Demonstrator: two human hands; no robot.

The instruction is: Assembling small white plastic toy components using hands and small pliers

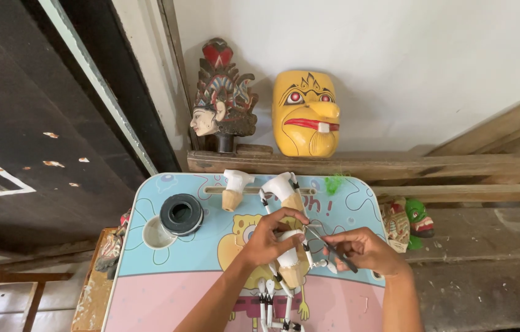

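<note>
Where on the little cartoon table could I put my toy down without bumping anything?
The pink front-left part of the table, below the black roll, is bare. The front-right corner beside the right hand is bare too. The middle is crowded: the left hand holds a white puppet piece, and two more pieces sit at the back.

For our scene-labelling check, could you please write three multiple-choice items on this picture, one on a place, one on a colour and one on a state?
1. Where does the black round container stand?
A. left part of the small table
B. on the wooden beam
C. on the floor

2. What colour is the big mask by the wall?
A. green
B. yellow
C. blue

3. What does the right hand hold?
A. nothing
B. a cup
C. a thin dark tool

Answers: 1 A, it sits on the tabletop left of the hands; 2 B, its face is yellow with red lips; 3 C, the fingers pinch the tool beside the white unpainted figure that the left hand grips.
</note>
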